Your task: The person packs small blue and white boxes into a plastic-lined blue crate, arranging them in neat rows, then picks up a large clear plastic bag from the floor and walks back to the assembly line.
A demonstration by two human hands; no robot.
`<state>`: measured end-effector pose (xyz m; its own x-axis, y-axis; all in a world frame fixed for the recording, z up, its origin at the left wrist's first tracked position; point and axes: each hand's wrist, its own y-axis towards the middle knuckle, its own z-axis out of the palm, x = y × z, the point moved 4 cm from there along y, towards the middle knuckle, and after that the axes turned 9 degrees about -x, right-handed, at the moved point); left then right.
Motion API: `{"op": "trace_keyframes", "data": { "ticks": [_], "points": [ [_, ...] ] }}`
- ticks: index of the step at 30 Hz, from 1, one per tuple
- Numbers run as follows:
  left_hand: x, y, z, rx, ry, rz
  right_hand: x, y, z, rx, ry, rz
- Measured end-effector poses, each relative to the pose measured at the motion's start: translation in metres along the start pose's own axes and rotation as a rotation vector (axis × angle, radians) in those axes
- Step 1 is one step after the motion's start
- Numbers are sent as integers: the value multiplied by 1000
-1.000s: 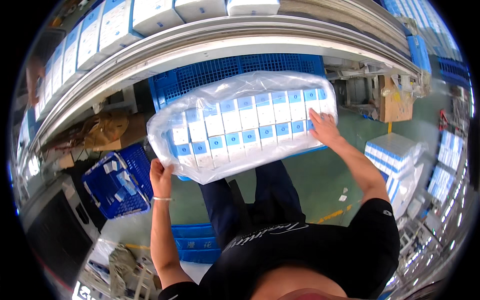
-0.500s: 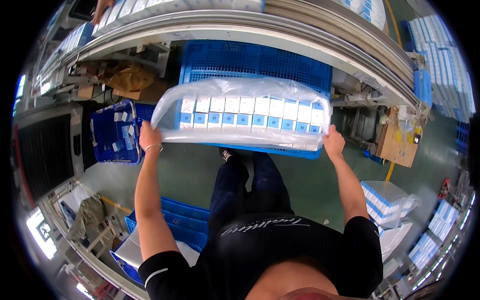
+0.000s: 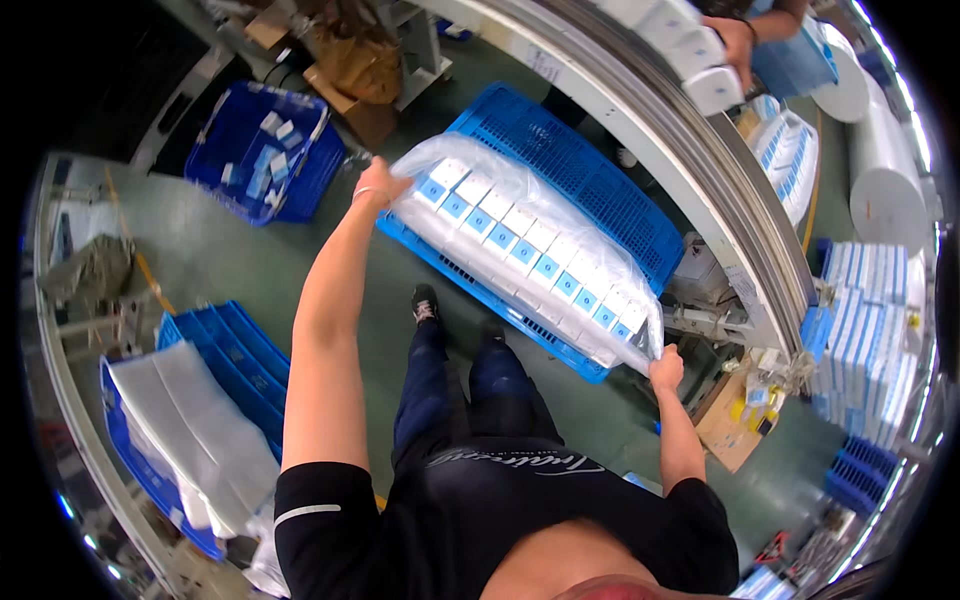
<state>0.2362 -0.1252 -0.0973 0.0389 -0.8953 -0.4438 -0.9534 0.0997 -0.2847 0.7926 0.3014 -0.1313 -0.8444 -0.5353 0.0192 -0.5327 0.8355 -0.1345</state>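
Note:
A clear plastic bag (image 3: 470, 150) surrounds a long pack of small white-and-blue boxes (image 3: 522, 250) in neat rows. My left hand (image 3: 380, 183) is closed on the bag at the pack's far left end. At the near right end, my right hand (image 3: 667, 368) is closed on a gathered edge of the same plastic. The pack is over a blue plastic crate (image 3: 572, 160), whose far part and near rim show around it. I cannot tell whether the pack rests on the crate or is held above it.
A conveyor (image 3: 740, 180) curves past the crate, with another person's hand (image 3: 738, 45) beyond it. A blue basket (image 3: 320, 165) with loose boxes stands left. Behind it on my left side is a blue bin (image 3: 165, 510) with white sheets (image 3: 195, 430). A cardboard box (image 3: 725, 425) sits right.
My view has turned, so the crate and pack now slant down to the right. Both hands keep hold of the bag, and its far side lies lower over the boxes.

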Motion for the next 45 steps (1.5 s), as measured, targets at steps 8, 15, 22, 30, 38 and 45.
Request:
{"op": "trace_keyframes", "data": {
  "ticks": [8, 15, 22, 30, 38, 45],
  "points": [
    [73, -137, -18, -390, -328, -5, -9, 17, 20, 219, -191, -203],
    [264, -447, -71, -401, -259, -146, 275, -105, -5, -68, 683, -846],
    [537, -644, -239, -972, 652, -571, 617, -542, 183, 703, 466, -1568],
    [658, -631, -255, -819, 444, -495, 780, -872, 272, 1262, 706, -786],
    [610, -605, -269, -964, 94, -160, 761, -757, 75, 983, 981, -826],
    [536, -557, -304, -1077, 4, 18, 718, -679, -7, 1433, 1350, -883]
  ]
}}
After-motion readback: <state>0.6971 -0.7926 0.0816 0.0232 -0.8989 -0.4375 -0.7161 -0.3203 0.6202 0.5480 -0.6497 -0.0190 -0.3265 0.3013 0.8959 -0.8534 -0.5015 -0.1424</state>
